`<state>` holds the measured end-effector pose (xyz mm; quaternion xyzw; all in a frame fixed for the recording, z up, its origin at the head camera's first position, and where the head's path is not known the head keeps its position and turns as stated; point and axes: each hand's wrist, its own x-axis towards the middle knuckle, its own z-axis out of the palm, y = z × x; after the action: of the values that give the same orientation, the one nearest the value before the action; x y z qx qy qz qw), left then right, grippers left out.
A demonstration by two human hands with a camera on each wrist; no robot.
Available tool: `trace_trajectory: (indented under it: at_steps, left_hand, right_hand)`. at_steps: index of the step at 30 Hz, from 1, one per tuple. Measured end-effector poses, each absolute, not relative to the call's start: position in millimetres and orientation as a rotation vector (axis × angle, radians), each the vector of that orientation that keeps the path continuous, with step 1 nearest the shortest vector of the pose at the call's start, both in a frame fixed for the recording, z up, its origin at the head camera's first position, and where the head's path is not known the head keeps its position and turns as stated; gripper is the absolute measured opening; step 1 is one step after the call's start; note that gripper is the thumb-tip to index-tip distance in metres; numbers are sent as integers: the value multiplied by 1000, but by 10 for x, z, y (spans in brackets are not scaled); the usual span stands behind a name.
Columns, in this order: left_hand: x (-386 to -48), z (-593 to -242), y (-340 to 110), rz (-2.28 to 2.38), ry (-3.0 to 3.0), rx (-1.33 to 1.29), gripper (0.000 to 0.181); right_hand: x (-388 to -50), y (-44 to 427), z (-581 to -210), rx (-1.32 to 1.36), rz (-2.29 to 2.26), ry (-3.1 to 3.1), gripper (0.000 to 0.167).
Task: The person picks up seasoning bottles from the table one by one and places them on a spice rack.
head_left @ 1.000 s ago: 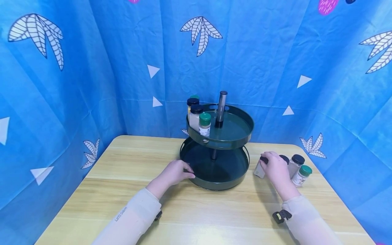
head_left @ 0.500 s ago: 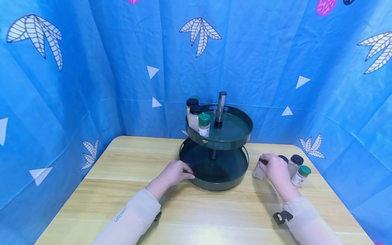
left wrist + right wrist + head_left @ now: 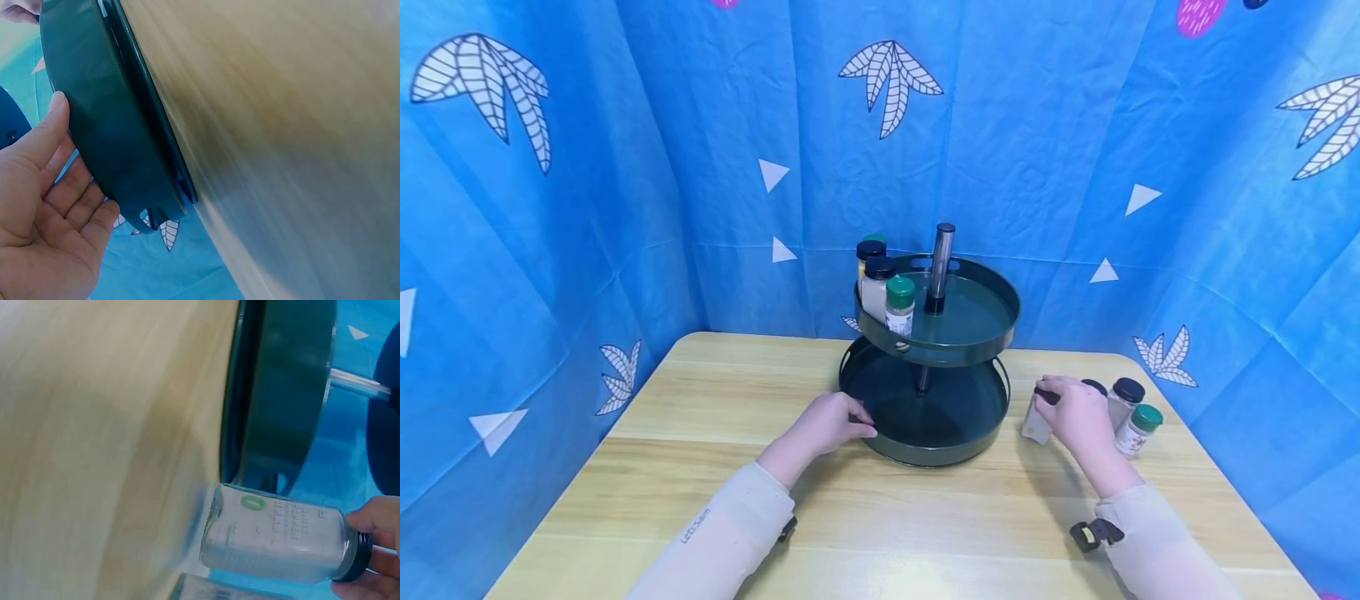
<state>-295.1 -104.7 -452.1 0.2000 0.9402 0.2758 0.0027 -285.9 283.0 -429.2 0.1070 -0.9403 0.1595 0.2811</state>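
My left hand (image 3: 829, 423) is at the left front of a dark green two-tier turntable rack. It holds the lower tray (image 3: 936, 455) by its rim, thumb outside and fingers partly hidden behind it in the left wrist view. To the rack's right, my right hand (image 3: 1077, 417) pinches the black cap (image 3: 357, 556) of a square clear spice jar (image 3: 281, 534) filled with pale powder. This jar tilts a little; whether its base touches the table cannot be told. Close behind that hand stand a black-capped jar (image 3: 1122, 402), a green-capped spice bottle (image 3: 1138, 431) and another black cap (image 3: 1095, 387), partly hidden.
The upper tray (image 3: 955, 353) bears several jars at its left side, among them a green-capped bottle (image 3: 900, 307) and a black-capped jar (image 3: 877, 290). A metal post (image 3: 941, 265) rises through the rack. Blue patterned curtains (image 3: 1037, 150) enclose the wooden table (image 3: 737, 375).
Over the last second my right hand and the pinched jar have shifted only very slightly. My left hand stays at the lower tray's rim, and the rack has not turned visibly.
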Motion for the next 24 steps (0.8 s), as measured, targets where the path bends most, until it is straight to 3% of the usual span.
trace_trajectory:
  at_steps: [24]
  left_hand:
    - [-2952,-4515,-1049,858,2944,642,11]
  right_hand:
    - [-2638,2619,-3983,343,498,-2405,25]
